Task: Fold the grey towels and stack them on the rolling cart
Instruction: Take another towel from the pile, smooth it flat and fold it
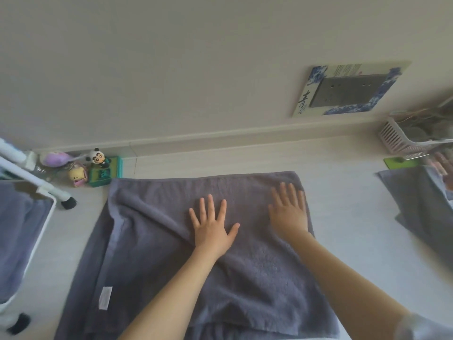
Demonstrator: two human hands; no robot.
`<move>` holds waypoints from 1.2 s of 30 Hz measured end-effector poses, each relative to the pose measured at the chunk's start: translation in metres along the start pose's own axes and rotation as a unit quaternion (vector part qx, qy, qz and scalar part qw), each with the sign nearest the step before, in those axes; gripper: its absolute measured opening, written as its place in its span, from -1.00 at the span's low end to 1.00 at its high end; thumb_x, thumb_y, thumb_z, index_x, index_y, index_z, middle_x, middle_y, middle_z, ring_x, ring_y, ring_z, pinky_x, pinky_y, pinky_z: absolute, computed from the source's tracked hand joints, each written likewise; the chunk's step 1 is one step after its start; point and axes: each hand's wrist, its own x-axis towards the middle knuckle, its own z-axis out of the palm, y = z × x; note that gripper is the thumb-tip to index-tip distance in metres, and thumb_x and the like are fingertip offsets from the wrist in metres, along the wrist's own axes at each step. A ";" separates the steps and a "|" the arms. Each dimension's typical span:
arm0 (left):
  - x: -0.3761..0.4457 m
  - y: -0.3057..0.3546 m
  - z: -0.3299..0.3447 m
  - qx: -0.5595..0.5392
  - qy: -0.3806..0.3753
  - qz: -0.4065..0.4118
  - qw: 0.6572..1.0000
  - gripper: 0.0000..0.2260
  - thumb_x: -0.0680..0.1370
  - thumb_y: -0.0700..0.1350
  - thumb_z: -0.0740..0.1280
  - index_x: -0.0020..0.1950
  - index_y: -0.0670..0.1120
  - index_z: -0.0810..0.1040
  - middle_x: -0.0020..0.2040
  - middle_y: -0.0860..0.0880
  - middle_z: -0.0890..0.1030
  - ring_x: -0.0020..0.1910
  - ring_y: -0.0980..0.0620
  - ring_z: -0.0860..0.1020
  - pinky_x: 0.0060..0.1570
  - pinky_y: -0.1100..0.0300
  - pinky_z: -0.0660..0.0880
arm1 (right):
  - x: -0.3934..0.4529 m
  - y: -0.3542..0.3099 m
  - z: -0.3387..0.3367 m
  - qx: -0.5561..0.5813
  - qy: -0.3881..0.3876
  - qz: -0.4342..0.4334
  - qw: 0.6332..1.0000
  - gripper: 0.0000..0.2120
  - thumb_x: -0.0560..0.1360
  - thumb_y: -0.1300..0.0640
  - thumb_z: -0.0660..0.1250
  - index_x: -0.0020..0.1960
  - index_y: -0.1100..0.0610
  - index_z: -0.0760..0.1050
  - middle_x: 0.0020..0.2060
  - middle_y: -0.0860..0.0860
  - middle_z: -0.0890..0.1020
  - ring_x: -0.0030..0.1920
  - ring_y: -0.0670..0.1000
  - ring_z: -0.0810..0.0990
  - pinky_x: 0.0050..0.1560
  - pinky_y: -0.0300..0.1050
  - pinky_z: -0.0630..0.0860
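A grey towel (pixel 152 253) lies spread on the pale floor (pixel 343 241), folded over so an upper layer covers most of a lower one; the lower layer shows along the left side and the near edge; a white label (pixel 105 297) sits on the upper layer near its left edge; creases run slantwise from the far left corner toward the middle. The left hand (pixel 212 228) lies flat on the towel's middle, fingers straight and spread, gripping nothing; the right hand (pixel 289 212) lies flat near the far right corner, fingers straight and close together, also gripping nothing; both forearms reach in from the near edge. At the left stands the cart (pixel 43 218), white-framed with black castors, grey cloth (pixel 17 229) lying in it. At the right edge another grey towel (pixel 421 209) lies on the floor, well apart from the first. Farther off, against the skirting at left, stand small toys (pixel 96 165); at far right a pink basket (pixel 402 141); on the wall hangs a blue-and-white picture (pixel 348 89).
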 end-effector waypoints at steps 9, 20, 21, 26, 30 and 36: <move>-0.045 -0.046 -0.003 -0.125 0.143 0.002 0.982 -0.47 0.51 0.09 -0.01 0.34 -0.09 0.49 0.46 -0.22 0.31 0.46 -0.17 0.28 0.41 -0.22 0.11 | -0.042 -0.061 0.016 0.015 -0.005 -0.063 0.998 -0.49 0.61 -0.06 -0.21 0.55 0.01 -0.08 0.54 0.06 -0.06 0.53 0.09 -0.19 0.49 0.02 -0.27; -0.136 -0.162 0.025 -0.194 0.163 -0.342 0.905 -0.42 0.40 -0.02 0.49 0.31 -0.28 0.45 0.12 -0.35 0.50 0.08 -0.35 0.47 0.01 -0.18 0.42 | -0.082 -0.113 0.036 0.065 -0.027 -0.034 0.997 -0.51 0.62 -0.13 -0.09 0.52 -0.06 0.06 0.54 0.00 0.01 0.53 0.04 -0.10 0.49 0.00 -0.15; -0.143 -0.172 0.023 -0.219 0.166 -0.361 0.891 -0.46 0.43 0.01 0.46 0.28 -0.27 0.46 0.13 -0.34 0.49 0.12 -0.33 0.43 0.04 -0.16 0.41 | -0.084 -0.121 0.036 0.065 -0.026 -0.032 0.997 -0.52 0.62 -0.13 -0.08 0.52 -0.05 0.08 0.54 0.00 0.02 0.53 0.04 -0.10 0.49 0.01 -0.13; -0.150 -0.196 0.011 -0.302 0.152 -0.362 0.868 -0.65 0.50 0.12 0.35 0.01 -0.17 0.53 0.04 -0.21 0.55 0.11 -0.24 0.49 -0.02 0.00 0.44 | -0.085 -0.128 0.036 0.059 -0.029 -0.015 0.998 -0.51 0.62 -0.13 -0.07 0.51 -0.04 0.08 0.54 0.00 0.01 0.53 0.05 -0.09 0.50 0.03 -0.09; -0.170 -0.215 0.010 -0.339 0.214 -0.355 0.845 -0.76 0.57 0.03 0.27 -0.09 -0.11 0.33 -0.10 -0.14 0.60 -0.07 -0.21 0.56 -0.24 0.12 0.30 | -0.089 -0.126 0.039 0.030 -0.054 -0.014 0.998 -0.48 0.61 -0.16 -0.06 0.53 -0.09 -0.05 0.54 -0.04 -0.09 0.53 0.04 -0.18 0.50 0.09 -0.16; -0.188 -0.236 0.023 -0.308 0.211 -0.372 0.850 -0.76 0.57 0.03 0.27 -0.07 -0.10 0.31 -0.24 -0.06 0.56 -0.17 -0.20 0.57 -0.30 0.11 0.30 | -0.086 -0.130 0.038 0.023 -0.092 0.000 0.995 -0.41 0.58 -0.25 -0.07 0.53 -0.12 -0.13 0.53 -0.06 -0.17 0.52 0.05 -0.22 0.49 0.14 -0.20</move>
